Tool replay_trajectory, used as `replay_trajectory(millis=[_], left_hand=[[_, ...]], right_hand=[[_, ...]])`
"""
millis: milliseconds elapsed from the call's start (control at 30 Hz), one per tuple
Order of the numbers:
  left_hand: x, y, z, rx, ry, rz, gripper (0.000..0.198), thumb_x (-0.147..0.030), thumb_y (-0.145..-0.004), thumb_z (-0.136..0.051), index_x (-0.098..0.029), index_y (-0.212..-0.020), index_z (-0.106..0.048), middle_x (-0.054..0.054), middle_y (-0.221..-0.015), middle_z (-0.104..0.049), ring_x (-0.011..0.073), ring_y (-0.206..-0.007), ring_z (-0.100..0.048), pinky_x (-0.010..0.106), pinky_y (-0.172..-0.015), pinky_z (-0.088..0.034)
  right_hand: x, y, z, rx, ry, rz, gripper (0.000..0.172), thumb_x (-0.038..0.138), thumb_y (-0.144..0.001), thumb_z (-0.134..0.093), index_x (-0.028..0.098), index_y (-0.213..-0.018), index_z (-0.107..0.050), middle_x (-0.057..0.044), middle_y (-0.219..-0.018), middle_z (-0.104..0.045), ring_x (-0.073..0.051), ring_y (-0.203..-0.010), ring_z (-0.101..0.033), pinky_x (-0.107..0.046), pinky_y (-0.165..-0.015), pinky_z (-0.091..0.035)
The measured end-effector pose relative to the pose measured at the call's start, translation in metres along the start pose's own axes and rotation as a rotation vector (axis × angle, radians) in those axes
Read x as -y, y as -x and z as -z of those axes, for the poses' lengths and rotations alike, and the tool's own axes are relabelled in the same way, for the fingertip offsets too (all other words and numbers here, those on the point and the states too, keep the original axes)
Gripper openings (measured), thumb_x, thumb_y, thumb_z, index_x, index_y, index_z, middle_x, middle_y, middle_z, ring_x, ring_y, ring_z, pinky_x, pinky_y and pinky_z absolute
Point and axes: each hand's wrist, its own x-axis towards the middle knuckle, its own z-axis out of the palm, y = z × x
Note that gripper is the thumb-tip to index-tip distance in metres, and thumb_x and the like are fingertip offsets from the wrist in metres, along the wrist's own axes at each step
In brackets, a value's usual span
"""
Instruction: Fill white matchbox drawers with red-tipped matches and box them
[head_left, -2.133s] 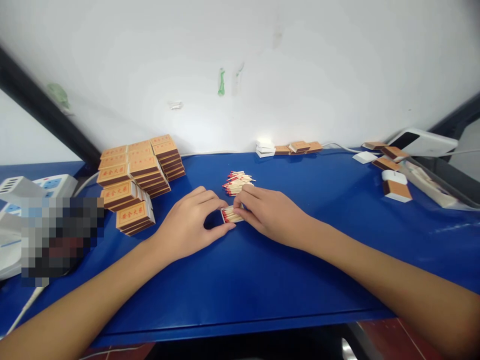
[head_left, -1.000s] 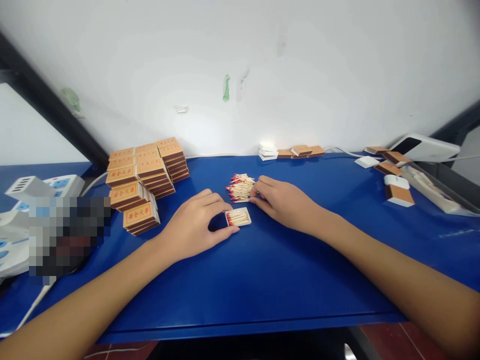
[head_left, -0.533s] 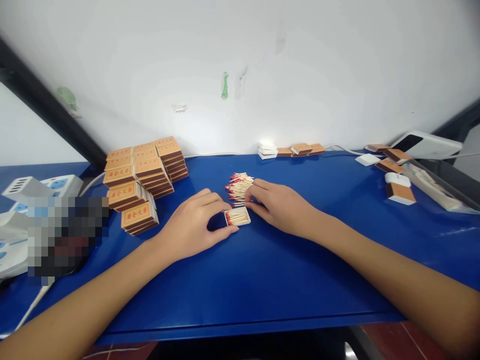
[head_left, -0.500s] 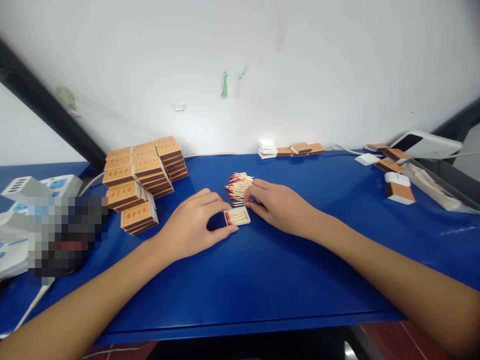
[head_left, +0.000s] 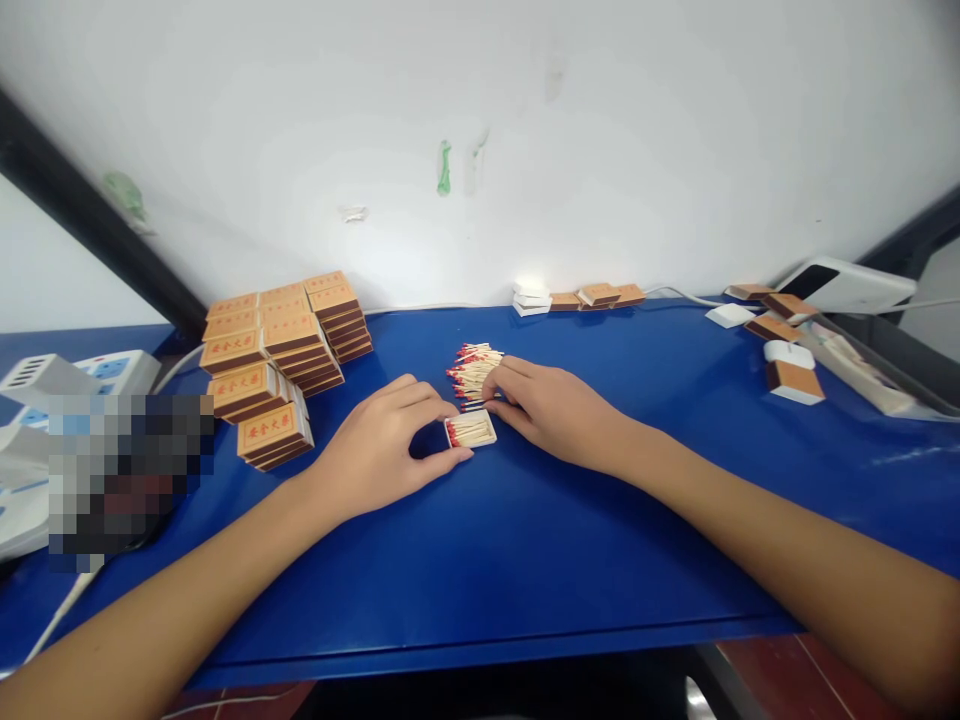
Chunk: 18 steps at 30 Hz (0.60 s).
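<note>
A small white matchbox tray (head_left: 491,439) lies on the blue table with red-tipped matches in it. My left hand (head_left: 394,440) grips the tray's left end between thumb and forefinger. Just behind the tray is a loose pile of matches (head_left: 471,378), heads to the left. My right hand (head_left: 551,408) is at the right side of this pile, thumb and forefinger pinched on a match beside the tray's back edge. Its fingers hide part of the pile.
Stacked matchboxes (head_left: 292,340) stand at the left, near a power strip (head_left: 124,372) and a blurred dark object. More matchboxes (head_left: 600,296) and white trays (head_left: 531,298) lie along the wall. A white device (head_left: 847,288) and a long container are at the right.
The whole view has shifted slightly. My right thumb and forefinger have stayed at the pile's front right, and my left hand still holds the tray.
</note>
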Motion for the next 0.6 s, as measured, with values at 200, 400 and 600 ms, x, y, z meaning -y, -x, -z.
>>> replay_trajectory(millis=[200, 400, 600], left_hand=[[-0.0015, -0.0006, 0.0011, 0.004, 0.0, 0.004, 0.024, -0.037, -0.094, -0.077, -0.019, -0.109, -0.073, 0.008, -0.106, -0.075, 0.0241, -0.095, -0.064, 0.04, -0.084, -0.054], [-0.0007, -0.0001, 0.0003, -0.001, -0.003, 0.001, 0.024, -0.038, -0.095, -0.076, -0.019, -0.109, -0.073, 0.008, -0.107, -0.075, 0.0242, -0.095, -0.064, 0.041, -0.085, -0.054], [-0.0002, 0.0, 0.0001, -0.002, -0.002, -0.006, 0.024, -0.038, -0.095, -0.077, -0.019, -0.11, -0.073, 0.008, -0.106, -0.075, 0.0239, -0.094, -0.064, 0.04, -0.084, -0.054]], right_hand=[[-0.0002, -0.0001, 0.0004, 0.017, 0.015, 0.017, 0.013, 0.02, -0.107, -0.05, 0.02, -0.101, -0.062, -0.007, -0.105, -0.069, -0.019, -0.083, -0.061, -0.03, -0.073, -0.042], [0.0015, -0.0016, -0.0003, 0.02, -0.005, -0.019, 0.009, 0.023, -0.107, -0.053, 0.02, -0.104, -0.061, -0.007, -0.107, -0.069, -0.02, -0.087, -0.063, -0.03, -0.074, -0.043], [-0.0003, -0.0006, -0.001, 0.016, 0.009, 0.01, 0.012, 0.02, -0.107, -0.05, 0.02, -0.102, -0.061, -0.007, -0.105, -0.069, -0.019, -0.086, -0.062, -0.03, -0.074, -0.042]])
